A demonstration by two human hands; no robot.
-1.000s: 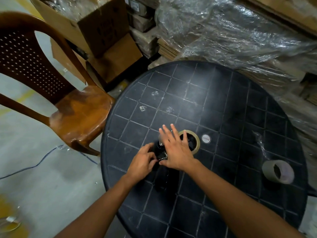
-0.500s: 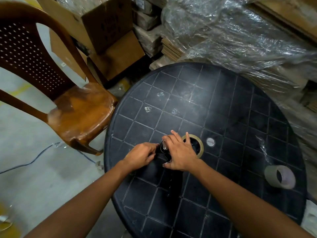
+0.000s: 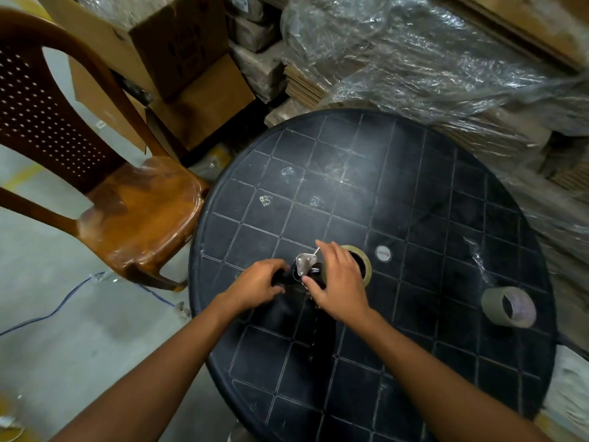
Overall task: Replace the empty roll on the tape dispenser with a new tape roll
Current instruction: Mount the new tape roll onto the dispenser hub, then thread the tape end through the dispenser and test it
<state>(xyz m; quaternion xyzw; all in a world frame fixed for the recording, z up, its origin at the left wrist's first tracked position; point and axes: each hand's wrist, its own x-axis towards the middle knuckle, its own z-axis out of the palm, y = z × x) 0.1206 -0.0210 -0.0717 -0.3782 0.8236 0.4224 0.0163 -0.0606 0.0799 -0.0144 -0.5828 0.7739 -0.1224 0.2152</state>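
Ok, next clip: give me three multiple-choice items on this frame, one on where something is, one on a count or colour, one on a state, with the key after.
1. Where does the full tape roll lie?
A. on the chair
B. on the table's right side, apart from both hands
C. under the left hand

2. What colour is the round table?
A. black
B. white
C. red

3. What is the state of the worn-down roll at the table's middle?
A. standing upright on its edge
B. stacked on the full roll
C. partly covered by the right hand

Key: 1 B, it lies alone near the right rim; 2 A, the gridded top is black; 3 C, only its far arc shows past the fingers, while the left hand grips the dark tape dispenser.
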